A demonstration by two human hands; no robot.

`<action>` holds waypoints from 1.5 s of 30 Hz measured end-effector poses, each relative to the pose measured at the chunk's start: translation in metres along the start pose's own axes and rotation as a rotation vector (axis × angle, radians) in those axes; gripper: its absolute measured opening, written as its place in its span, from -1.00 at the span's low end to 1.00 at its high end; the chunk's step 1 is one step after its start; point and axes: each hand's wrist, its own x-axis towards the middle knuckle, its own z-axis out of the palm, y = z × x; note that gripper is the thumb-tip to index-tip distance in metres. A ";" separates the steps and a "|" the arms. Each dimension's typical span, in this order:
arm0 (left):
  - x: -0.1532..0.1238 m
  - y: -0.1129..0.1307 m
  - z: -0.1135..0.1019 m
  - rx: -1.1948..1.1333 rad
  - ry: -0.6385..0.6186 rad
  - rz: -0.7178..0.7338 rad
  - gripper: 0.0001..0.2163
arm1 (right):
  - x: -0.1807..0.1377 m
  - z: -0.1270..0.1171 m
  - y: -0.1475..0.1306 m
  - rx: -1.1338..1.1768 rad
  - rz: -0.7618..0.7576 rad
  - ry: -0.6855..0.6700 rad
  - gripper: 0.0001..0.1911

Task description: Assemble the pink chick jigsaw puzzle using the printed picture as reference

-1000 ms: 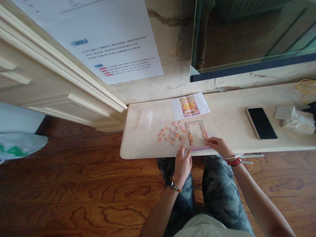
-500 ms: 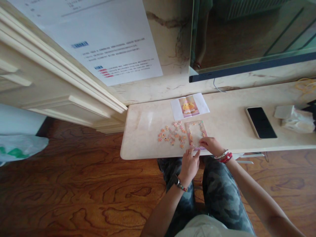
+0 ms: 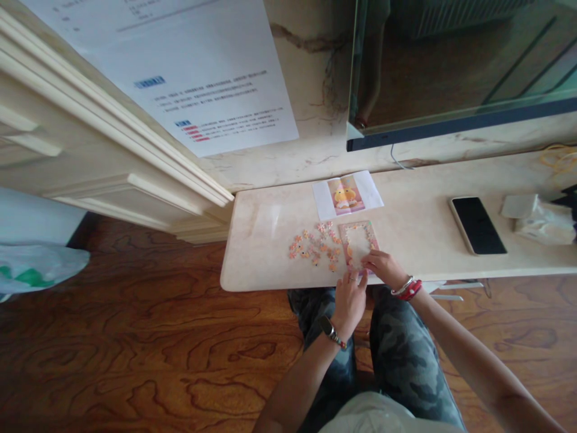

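A jigsaw puzzle (image 3: 345, 243), with its border put together around a pale middle, lies near the table's front edge. My right hand (image 3: 385, 266) is over its lower right part, fingers bent and drawn together; whatever is in them is hidden. At the puzzle's near edge rests my left hand (image 3: 350, 300), its fingers stretched out and thumb apart, the tips close to those of the right. Loose puzzle pieces (image 3: 315, 246), pink and orange, are scattered left of the puzzle. Behind it is a creased sheet with a printed picture (image 3: 346, 195) of a yellow figure.
The pale table (image 3: 261, 240) runs along a marble wall. A smartphone (image 3: 478, 225) and a plastic-wrapped white packet (image 3: 541, 222) lie to the right. A dark screen (image 3: 451, 78) stands above the table's back. A printed notice (image 3: 216, 78) hangs on the wall at left.
My left hand has shifted slightly right and up onto the puzzle's near edge. My right hand has moved a little left and down, so the fingertips are closer together.
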 end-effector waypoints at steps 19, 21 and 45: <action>-0.010 -0.012 -0.011 -0.238 0.070 -0.116 -0.50 | -0.013 -0.008 -0.007 0.091 -0.020 0.298 -0.78; -0.015 -0.026 -0.013 -0.230 0.114 -0.173 -0.56 | -0.011 -0.010 -0.011 0.106 -0.022 0.297 -0.78; -0.004 -0.156 -0.017 -0.082 0.343 -0.566 -0.91 | 0.043 0.011 -0.020 0.065 -0.012 0.092 -0.82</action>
